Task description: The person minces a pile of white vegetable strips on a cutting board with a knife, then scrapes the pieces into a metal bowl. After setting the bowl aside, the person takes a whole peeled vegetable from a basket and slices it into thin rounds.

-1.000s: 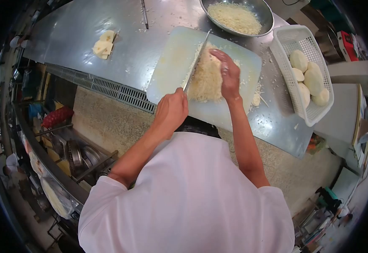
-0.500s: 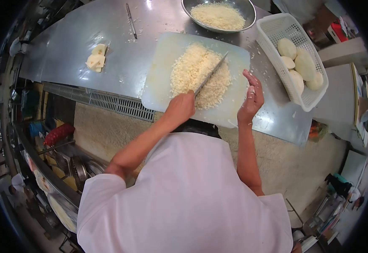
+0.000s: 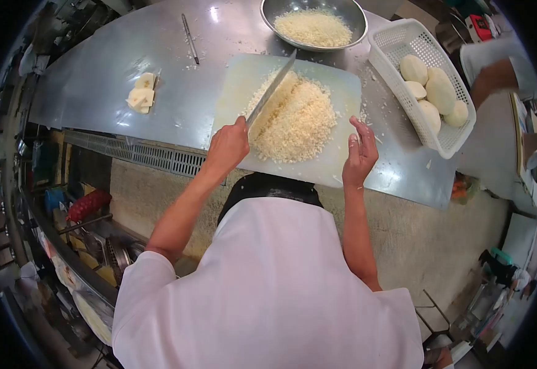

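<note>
Swung back since the earlier frame, the long steel knife (image 3: 273,88) now lies against the left edge of the pale minced heap (image 3: 296,120) on the white plastic cutting board (image 3: 238,83), gripped by the left hand (image 3: 226,147). The right hand (image 3: 361,154) hovers open beside the board.

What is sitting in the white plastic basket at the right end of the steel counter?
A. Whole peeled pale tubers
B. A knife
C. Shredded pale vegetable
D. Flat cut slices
A: the white basket holds several whole, smooth, pale peeled tubers, while the shredded pile lies on the cutting board and the left hand holds the knife.
</note>
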The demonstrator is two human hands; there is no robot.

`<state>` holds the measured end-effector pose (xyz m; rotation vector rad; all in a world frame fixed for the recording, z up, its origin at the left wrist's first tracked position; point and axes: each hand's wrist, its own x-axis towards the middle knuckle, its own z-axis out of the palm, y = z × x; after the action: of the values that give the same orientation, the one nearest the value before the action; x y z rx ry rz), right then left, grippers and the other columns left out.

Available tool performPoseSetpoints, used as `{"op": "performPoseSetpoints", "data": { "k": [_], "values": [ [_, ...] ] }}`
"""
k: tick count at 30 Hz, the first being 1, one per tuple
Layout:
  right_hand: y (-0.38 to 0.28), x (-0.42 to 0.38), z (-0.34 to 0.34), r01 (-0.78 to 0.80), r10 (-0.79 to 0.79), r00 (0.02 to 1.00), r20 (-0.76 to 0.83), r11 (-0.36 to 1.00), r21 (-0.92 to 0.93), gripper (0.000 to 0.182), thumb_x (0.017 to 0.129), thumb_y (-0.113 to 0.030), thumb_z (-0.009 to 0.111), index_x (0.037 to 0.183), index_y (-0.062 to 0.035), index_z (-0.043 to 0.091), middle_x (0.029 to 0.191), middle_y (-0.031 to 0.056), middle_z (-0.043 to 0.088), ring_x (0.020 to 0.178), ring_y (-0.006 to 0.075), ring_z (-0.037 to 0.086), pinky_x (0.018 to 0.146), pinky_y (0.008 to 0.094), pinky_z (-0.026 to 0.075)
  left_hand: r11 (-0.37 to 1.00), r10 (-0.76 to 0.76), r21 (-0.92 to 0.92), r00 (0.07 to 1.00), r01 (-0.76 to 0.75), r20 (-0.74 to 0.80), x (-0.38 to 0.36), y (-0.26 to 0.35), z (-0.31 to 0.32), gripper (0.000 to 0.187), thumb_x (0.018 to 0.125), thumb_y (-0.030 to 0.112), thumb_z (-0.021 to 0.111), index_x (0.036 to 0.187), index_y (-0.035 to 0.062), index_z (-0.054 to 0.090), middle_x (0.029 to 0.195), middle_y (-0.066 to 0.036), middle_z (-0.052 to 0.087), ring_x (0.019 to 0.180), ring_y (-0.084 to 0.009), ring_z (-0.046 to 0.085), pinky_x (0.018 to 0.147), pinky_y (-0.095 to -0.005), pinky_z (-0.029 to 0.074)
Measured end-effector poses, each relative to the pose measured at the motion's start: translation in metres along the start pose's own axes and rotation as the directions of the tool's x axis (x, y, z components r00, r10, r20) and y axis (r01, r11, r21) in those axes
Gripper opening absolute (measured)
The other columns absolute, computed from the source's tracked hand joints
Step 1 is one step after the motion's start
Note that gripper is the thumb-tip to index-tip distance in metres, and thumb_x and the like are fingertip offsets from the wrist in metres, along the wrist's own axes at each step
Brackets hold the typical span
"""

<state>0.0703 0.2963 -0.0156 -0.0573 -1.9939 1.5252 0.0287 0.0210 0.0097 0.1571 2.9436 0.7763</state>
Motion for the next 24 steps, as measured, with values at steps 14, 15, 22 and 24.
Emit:
{"op": "performPoseSetpoints", "data": {
  "k": [14, 15, 22, 24],
  "values": [
    [0.007, -0.009, 0.007, -0.167, 0.173, 0.983, 0.057, 0.981, -0.101, 0.025, 0.087, 0.0, 0.062, 0.111, -0.0009, 0.067, 0.099, 0.009, 0.07, 0.093, 0.0185, 0.065, 0.085, 0.0306, 0.049, 0.872, 0.358, 0.337, 0.932, -0.354, 0.052, 0.096, -0.065, 0.004, 0.007, 0.083, 0.007, 0.054, 0.088, 0.0029, 0.058, 0.067, -0.022, 0.062, 0.068, -0.0419, 0.063, 0.061, -0.0517, 0.049],
    [0.007, -0.008, 0.008, -0.112, 0.121, 0.99, 0.069, 0.986, -0.127, 0.025, 0.086, 0.0, 0.064, 0.111, -0.0012, 0.067, 0.098, 0.0091, 0.069, 0.093, 0.0189, 0.065, 0.085, 0.0313, 0.049, 0.837, 0.435, 0.329, 0.896, -0.438, 0.086, 0.097, -0.058, 0.011, 0.005, 0.083, 0.008, 0.054, 0.085, 0.003, 0.056, 0.064, -0.021, 0.061, 0.065, -0.0421, 0.062, 0.058, -0.0507, 0.049],
    [0.009, 0.004, -0.005, -0.091, 0.1, 0.994, 0.051, 0.984, -0.153, 0.026, 0.085, 0.002, 0.064, 0.11, -0.0012, 0.067, 0.1, 0.0098, 0.068, 0.097, 0.0211, 0.063, 0.089, 0.0327, 0.047, 0.899, 0.372, 0.195, 0.919, -0.391, 0.13, 0.028, -0.035, -0.035, 0.013, 0.089, 0.015, 0.056, 0.088, 0.0024, 0.057, 0.065, -0.02, 0.06, 0.065, -0.042, 0.061, 0.058, -0.0498, 0.047],
    [0.013, 0.007, -0.014, -0.108, 0.11, 0.994, 0.005, 0.985, -0.136, 0.027, 0.085, 0.004, 0.062, 0.11, -0.0001, 0.067, 0.102, 0.0098, 0.068, 0.099, 0.0206, 0.063, 0.09, 0.0322, 0.047, 0.967, 0.201, 0.15, 0.978, -0.206, 0.051, -0.004, -0.045, -0.046, 0.013, 0.09, 0.015, 0.056, 0.087, 0.0018, 0.058, 0.064, -0.022, 0.059, 0.066, -0.043, 0.061, 0.06, -0.0513, 0.047]
  ]
}}
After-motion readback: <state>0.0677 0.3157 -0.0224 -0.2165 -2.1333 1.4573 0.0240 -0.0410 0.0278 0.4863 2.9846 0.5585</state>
